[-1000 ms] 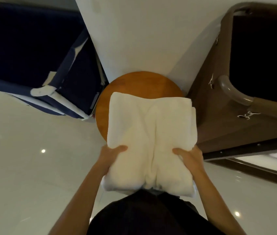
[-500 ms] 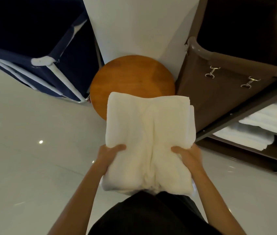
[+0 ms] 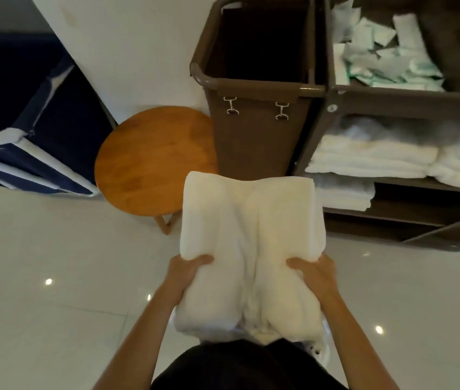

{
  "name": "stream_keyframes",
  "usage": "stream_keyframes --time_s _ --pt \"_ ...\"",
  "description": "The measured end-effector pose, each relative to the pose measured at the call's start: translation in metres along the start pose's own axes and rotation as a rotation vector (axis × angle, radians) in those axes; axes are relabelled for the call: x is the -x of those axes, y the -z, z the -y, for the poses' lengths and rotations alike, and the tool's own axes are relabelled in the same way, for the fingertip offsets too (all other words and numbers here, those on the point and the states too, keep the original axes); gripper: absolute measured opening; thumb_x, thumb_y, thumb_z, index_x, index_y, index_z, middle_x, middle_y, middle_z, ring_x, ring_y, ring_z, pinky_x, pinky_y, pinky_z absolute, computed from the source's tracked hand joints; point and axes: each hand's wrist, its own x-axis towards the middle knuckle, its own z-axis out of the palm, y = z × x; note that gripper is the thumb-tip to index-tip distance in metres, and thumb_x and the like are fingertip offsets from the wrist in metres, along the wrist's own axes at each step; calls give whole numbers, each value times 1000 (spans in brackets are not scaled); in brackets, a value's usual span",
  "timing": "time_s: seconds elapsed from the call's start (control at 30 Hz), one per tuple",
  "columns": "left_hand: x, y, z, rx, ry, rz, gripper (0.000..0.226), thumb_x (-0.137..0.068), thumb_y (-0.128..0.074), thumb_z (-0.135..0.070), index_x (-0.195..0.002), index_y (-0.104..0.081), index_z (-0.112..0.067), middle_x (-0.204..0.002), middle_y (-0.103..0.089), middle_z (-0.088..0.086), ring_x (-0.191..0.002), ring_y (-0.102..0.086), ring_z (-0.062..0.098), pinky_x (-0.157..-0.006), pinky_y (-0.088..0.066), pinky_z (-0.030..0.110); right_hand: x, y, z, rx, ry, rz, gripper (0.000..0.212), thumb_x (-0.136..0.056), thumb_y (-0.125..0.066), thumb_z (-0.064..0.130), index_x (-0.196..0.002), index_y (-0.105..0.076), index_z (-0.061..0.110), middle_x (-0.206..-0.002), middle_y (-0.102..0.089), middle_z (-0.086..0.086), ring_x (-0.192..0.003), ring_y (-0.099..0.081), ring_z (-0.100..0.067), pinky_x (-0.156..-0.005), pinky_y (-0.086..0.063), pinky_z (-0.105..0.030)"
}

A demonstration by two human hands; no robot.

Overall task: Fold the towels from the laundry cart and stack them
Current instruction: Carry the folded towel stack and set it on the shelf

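Note:
A thick folded white towel is held in the air in front of my body, above the floor. My left hand grips its left edge with the thumb on top. My right hand grips its right edge the same way. The towel's near end hangs against my dark shirt. Folded white towels lie stacked on a shelf of the brown laundry cart to the right. The cart's brown bag stands just beyond the held towel.
A round wooden stool stands left of the cart's bag, its top bare. A dark blue fabric hamper is at the left by the white wall. Packets fill the cart's top tray. Glossy tiled floor surrounds me.
The towel has come off the stool and moved right with both hands still gripping it. My view has swung right, bringing the cart's shelves into sight.

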Motion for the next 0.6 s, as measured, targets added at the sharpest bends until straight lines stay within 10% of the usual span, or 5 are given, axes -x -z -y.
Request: stream_keyframes --time_s 0.6 --pt "64 -355 4 -221 19 241 57 -68 -82 -30 -116 -58 -12 -100 -66 3 -86 -63 21 -72 -49 31 -73 318 -93 -20 -196 -329 63 -43 -79 43 -97 -61 14 -92 -69 -9 -85 -65 -29 -76 -55 -42"
